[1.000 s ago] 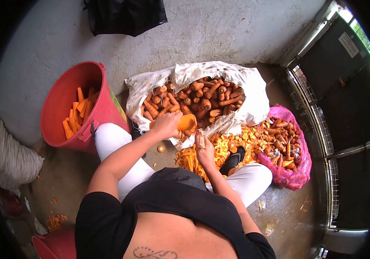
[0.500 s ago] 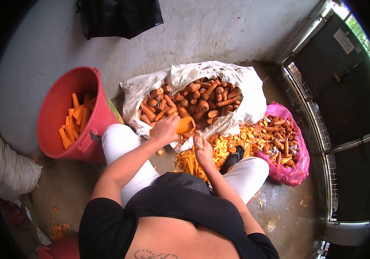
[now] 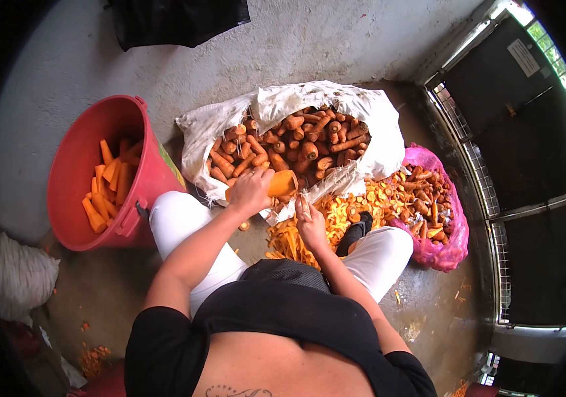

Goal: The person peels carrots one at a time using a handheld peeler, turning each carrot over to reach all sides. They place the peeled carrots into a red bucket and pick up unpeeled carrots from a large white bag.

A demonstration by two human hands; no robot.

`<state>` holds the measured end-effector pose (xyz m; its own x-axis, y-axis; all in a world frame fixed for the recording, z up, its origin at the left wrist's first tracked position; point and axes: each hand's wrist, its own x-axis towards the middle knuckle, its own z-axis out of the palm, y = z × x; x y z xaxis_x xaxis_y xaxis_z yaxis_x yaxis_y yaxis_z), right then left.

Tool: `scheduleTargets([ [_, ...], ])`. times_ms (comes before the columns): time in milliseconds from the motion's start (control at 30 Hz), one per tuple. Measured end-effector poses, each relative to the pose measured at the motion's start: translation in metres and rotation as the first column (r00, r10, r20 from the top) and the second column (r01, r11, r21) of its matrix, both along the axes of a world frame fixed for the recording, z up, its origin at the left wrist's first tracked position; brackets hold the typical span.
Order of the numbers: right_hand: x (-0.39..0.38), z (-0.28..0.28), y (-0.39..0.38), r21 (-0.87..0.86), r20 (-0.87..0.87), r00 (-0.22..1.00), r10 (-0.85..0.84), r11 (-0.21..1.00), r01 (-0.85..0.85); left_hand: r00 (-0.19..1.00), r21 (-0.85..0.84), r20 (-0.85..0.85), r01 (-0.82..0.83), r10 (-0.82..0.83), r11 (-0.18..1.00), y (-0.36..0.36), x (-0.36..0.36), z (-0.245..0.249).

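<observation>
My left hand [image 3: 251,192] is wrapped round a thick peeled carrot [image 3: 283,183], whose bright orange end points to the right. My right hand [image 3: 311,228] is closed on a slim tool [image 3: 304,202] held just beside that end; its kind I cannot tell. Both hands are at the near edge of a white sack [image 3: 220,119] full of unpeeled carrots [image 3: 309,151]. Below and around my right hand, a heap of orange peel strips and cut pieces [image 3: 289,245] covers the floor between my legs.
At the left stands a red bucket [image 3: 65,225] holding peeled carrots [image 3: 112,178]. A pink bag [image 3: 455,248] with carrot scraps [image 3: 428,198] sits at the right, near a dark metal gate [image 3: 534,159]. A stuffed whitish sack [image 3: 18,271] lies at far left.
The whole view has shifted, so bucket, sacks and bag sit slightly higher and further left. Both hands keep nearly the same pose, with the right still beside the carrot's end.
</observation>
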<state>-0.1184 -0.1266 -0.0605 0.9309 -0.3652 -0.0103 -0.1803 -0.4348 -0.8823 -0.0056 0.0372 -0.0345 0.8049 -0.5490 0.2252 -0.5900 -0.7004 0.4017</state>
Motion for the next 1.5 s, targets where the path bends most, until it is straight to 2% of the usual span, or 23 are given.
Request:
scheduleTargets([
  [67,-0.002,-0.002,0.000,-0.009,0.006,1.000,-0.003,1.000,0.003,0.989,-0.012,-0.146,-0.014,0.012,1.000,-0.001,-0.005,0.004],
  [133,-0.004,0.002,0.001,-0.030,0.046,0.999,0.001,1.000,0.000,1.000,-0.005,-0.016,-0.003,0.003,1.000,0.001,-0.005,0.001],
  [167,-0.003,0.003,0.002,0.013,0.003,1.000,0.003,1.000,-0.003,0.999,0.000,0.052,0.002,-0.002,1.000,0.002,-0.004,0.000],
  [267,0.000,0.001,0.001,0.191,-0.101,0.995,0.009,0.982,0.011,0.999,-0.040,0.037,-0.020,0.021,0.999,0.000,-0.006,0.001],
  [367,-0.003,0.013,0.003,0.170,-0.127,0.991,0.042,0.985,-0.020,1.000,-0.011,-0.014,0.006,-0.006,1.000,0.004,-0.006,-0.001],
  [400,-0.005,0.014,0.003,0.152,-0.127,0.991,0.051,0.988,-0.031,1.000,-0.007,-0.010,-0.001,0.001,1.000,0.004,-0.007,-0.002],
  [500,-0.004,-0.013,-0.003,-0.101,0.145,0.981,0.133,0.988,-0.119,0.999,0.002,0.035,-0.017,0.017,1.000,0.002,-0.010,-0.006],
  [567,-0.004,-0.025,-0.007,-0.150,0.175,0.972,0.159,0.980,-0.133,0.994,0.004,0.105,-0.025,0.025,1.000,0.002,-0.011,-0.010],
  [633,-0.004,-0.022,-0.005,-0.096,0.082,0.988,0.129,0.988,-0.121,0.999,0.017,-0.007,-0.033,0.034,0.999,-0.001,-0.014,-0.005],
  [667,-0.003,-0.020,-0.005,-0.020,-0.028,0.995,0.094,0.995,-0.094,0.997,0.024,-0.064,-0.037,0.039,0.999,-0.001,-0.016,-0.003],
  [700,-0.004,-0.011,-0.003,0.054,-0.139,0.988,0.066,0.997,-0.059,0.999,0.018,-0.013,-0.032,0.032,0.999,-0.001,-0.016,-0.006],
  [733,-0.007,0.006,0.000,0.034,-0.156,0.987,0.048,0.998,-0.043,0.999,0.011,0.038,-0.025,0.025,1.000,-0.001,-0.016,-0.009],
  [867,-0.006,-0.009,-0.003,0.065,-0.108,0.992,0.061,0.996,-0.055,0.991,0.106,0.131,-0.035,0.021,0.994,-0.002,-0.012,-0.010],
  [967,-0.007,-0.012,-0.003,0.122,-0.117,0.992,0.038,0.992,-0.023,0.997,0.044,-0.058,-0.056,0.059,0.997,-0.005,-0.017,-0.010],
  [1033,-0.006,-0.007,-0.001,0.094,-0.083,0.996,0.035,0.995,-0.027,0.998,0.011,0.035,-0.046,0.045,0.999,-0.004,-0.017,-0.011],
  [1067,-0.007,-0.005,-0.001,0.132,-0.076,0.997,0.029,0.991,-0.019,0.996,-0.006,0.081,-0.039,0.039,0.999,-0.004,-0.017,-0.012],
  [1167,-0.004,-0.012,-0.005,0.182,-0.135,0.989,0.067,0.982,-0.042,0.996,-0.012,-0.055,-0.070,0.069,0.998,-0.006,-0.021,-0.003],
  [1267,-0.007,-0.004,-0.003,0.149,-0.060,0.997,0.040,0.988,-0.031,0.987,-0.019,-0.137,-0.086,0.083,0.996,-0.006,-0.024,-0.001],
  [1367,-0.007,-0.003,-0.005,0.174,-0.056,0.996,0.063,0.983,-0.053,0.978,0.013,-0.192,-0.081,0.082,0.997,-0.008,-0.022,0.004],
  [1500,-0.008,-0.008,-0.010,0.109,-0.057,0.995,0.087,0.991,-0.080,0.963,0.038,-0.261,-0.060,0.068,0.997,-0.008,-0.021,0.010],
])
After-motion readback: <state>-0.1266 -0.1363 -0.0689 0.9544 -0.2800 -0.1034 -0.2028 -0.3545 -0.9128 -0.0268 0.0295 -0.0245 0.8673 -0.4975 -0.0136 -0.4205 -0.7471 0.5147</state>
